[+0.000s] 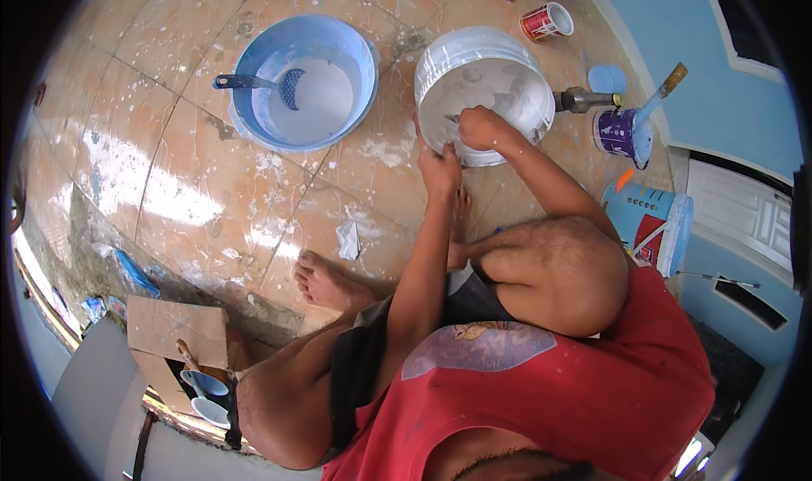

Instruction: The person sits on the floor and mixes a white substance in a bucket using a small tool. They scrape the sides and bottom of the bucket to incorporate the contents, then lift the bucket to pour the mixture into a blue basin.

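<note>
A large metal pot [461, 48], smeared white, is tilted with its mouth towards me. Along its near left side, my left hand [441, 170] grips the wall and rim. My right hand [485, 129] is closed over the pot's mouth, above a whitish coating. A small dark tip shows by its fingers, but what they hold is mostly hidden. To the left stands a blue plastic basin [367, 92] containing white liquid. A blue slotted spoon [290, 89] lies in it, its dark handle over the left rim.
Right of the pot are a glass bottle [584, 100], a purple paint can [611, 134] with a brush [664, 89], a red can [539, 24] and a light-blue bucket [679, 231]. A cardboard box [178, 327] stands lower left. Crumpled paper [348, 240] lies near my foot.
</note>
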The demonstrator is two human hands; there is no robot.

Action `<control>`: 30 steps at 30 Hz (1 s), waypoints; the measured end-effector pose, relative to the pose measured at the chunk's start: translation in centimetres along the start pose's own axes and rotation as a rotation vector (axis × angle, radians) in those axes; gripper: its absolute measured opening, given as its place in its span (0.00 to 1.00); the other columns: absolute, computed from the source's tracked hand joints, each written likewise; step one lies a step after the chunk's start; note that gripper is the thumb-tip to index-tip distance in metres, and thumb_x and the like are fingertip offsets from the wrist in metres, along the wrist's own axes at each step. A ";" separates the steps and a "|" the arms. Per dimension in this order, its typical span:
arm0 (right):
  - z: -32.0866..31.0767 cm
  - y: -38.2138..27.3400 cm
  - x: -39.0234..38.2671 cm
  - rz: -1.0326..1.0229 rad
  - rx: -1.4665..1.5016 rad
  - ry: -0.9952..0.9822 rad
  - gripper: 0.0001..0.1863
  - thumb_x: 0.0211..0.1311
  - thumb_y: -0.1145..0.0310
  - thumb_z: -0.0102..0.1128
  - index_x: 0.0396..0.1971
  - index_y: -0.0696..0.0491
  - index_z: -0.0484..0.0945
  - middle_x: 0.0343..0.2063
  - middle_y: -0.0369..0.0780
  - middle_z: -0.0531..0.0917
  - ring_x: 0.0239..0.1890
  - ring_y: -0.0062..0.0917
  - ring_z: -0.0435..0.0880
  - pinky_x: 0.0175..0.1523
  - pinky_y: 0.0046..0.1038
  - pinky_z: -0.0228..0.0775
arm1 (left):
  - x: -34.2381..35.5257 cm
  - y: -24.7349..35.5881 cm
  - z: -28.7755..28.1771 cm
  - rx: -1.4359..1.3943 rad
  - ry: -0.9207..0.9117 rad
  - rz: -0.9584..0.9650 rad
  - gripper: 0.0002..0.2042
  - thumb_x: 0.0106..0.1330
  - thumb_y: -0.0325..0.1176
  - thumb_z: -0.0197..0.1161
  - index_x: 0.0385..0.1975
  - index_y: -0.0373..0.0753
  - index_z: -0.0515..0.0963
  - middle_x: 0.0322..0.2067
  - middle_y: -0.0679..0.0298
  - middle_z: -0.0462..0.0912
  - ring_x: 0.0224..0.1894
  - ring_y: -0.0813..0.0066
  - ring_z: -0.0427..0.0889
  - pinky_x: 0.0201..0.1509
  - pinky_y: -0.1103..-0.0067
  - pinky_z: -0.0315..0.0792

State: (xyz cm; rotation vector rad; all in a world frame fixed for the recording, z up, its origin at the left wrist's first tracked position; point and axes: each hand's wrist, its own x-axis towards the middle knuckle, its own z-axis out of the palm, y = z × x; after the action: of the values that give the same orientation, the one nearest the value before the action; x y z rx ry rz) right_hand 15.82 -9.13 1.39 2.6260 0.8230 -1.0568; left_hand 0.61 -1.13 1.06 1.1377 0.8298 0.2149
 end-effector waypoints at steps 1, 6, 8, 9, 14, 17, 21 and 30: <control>-0.2 0.0 -0.4 -0.022 -0.011 -0.018 0.18 0.61 0.67 0.59 0.47 0.61 0.87 0.47 0.60 0.87 0.53 0.53 0.88 0.60 0.46 0.80 | 0.0 0.1 -0.1 -0.009 0.002 -0.034 0.29 0.65 0.20 0.63 0.69 0.31 0.69 0.57 0.43 0.84 0.60 0.52 0.85 0.65 0.67 0.74; -4.3 -1.4 -2.9 0.099 0.140 -0.223 0.17 0.61 0.68 0.58 0.44 0.61 0.87 0.45 0.59 0.88 0.52 0.52 0.88 0.59 0.47 0.80 | -0.2 0.8 -0.5 -0.085 -0.032 -0.065 0.27 0.67 0.19 0.61 0.68 0.33 0.68 0.56 0.44 0.84 0.58 0.53 0.86 0.60 0.66 0.79; -3.5 -0.7 -4.9 -0.004 0.007 -0.083 0.17 0.61 0.67 0.58 0.43 0.62 0.88 0.43 0.59 0.88 0.52 0.51 0.88 0.58 0.46 0.80 | 0.0 0.3 -0.3 -0.191 -0.084 -0.118 0.27 0.69 0.18 0.59 0.69 0.33 0.66 0.55 0.44 0.83 0.56 0.54 0.86 0.55 0.66 0.84; -3.1 -0.7 -5.5 -0.021 -0.024 -0.107 0.17 0.62 0.66 0.60 0.43 0.62 0.87 0.42 0.59 0.88 0.51 0.50 0.89 0.57 0.45 0.81 | 0.2 -0.2 -0.1 -0.259 -0.113 -0.160 0.27 0.70 0.17 0.58 0.69 0.34 0.64 0.55 0.45 0.83 0.56 0.54 0.86 0.53 0.67 0.87; -4.3 -4.7 -6.5 0.101 -0.027 -0.101 0.17 0.63 0.65 0.63 0.46 0.60 0.88 0.48 0.58 0.88 0.52 0.52 0.88 0.58 0.46 0.81 | 0.9 -2.2 0.4 -0.382 -0.217 -0.200 0.29 0.71 0.15 0.55 0.71 0.35 0.59 0.57 0.45 0.80 0.54 0.56 0.87 0.46 0.68 0.92; -2.6 -3.0 -3.2 0.125 0.013 -0.019 0.17 0.62 0.65 0.63 0.46 0.60 0.88 0.47 0.58 0.88 0.52 0.52 0.88 0.58 0.47 0.81 | 0.6 -3.8 1.2 -0.372 -0.274 -0.199 0.43 0.69 0.13 0.53 0.79 0.50 0.40 0.63 0.44 0.75 0.55 0.57 0.86 0.47 0.67 0.91; -3.3 0.0 -0.4 0.186 0.070 0.070 0.18 0.60 0.66 0.61 0.45 0.61 0.87 0.45 0.59 0.88 0.52 0.53 0.88 0.59 0.47 0.80 | 0.8 -3.4 1.2 -0.329 -0.297 -0.211 0.51 0.69 0.13 0.52 0.83 0.58 0.31 0.66 0.43 0.73 0.55 0.57 0.85 0.47 0.67 0.90; -3.6 -4.4 -5.2 0.093 -0.056 -0.074 0.16 0.59 0.69 0.63 0.45 0.60 0.88 0.47 0.58 0.88 0.52 0.52 0.89 0.57 0.45 0.81 | 1.1 -4.1 0.6 -0.348 -0.216 -0.252 0.50 0.69 0.13 0.53 0.84 0.57 0.33 0.64 0.42 0.75 0.54 0.57 0.86 0.46 0.68 0.90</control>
State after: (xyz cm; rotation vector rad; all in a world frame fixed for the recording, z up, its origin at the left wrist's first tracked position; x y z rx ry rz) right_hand 12.41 -6.34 7.70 2.5359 0.6971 -1.0821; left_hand 0.74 -2.75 -2.90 0.7080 0.7024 0.0234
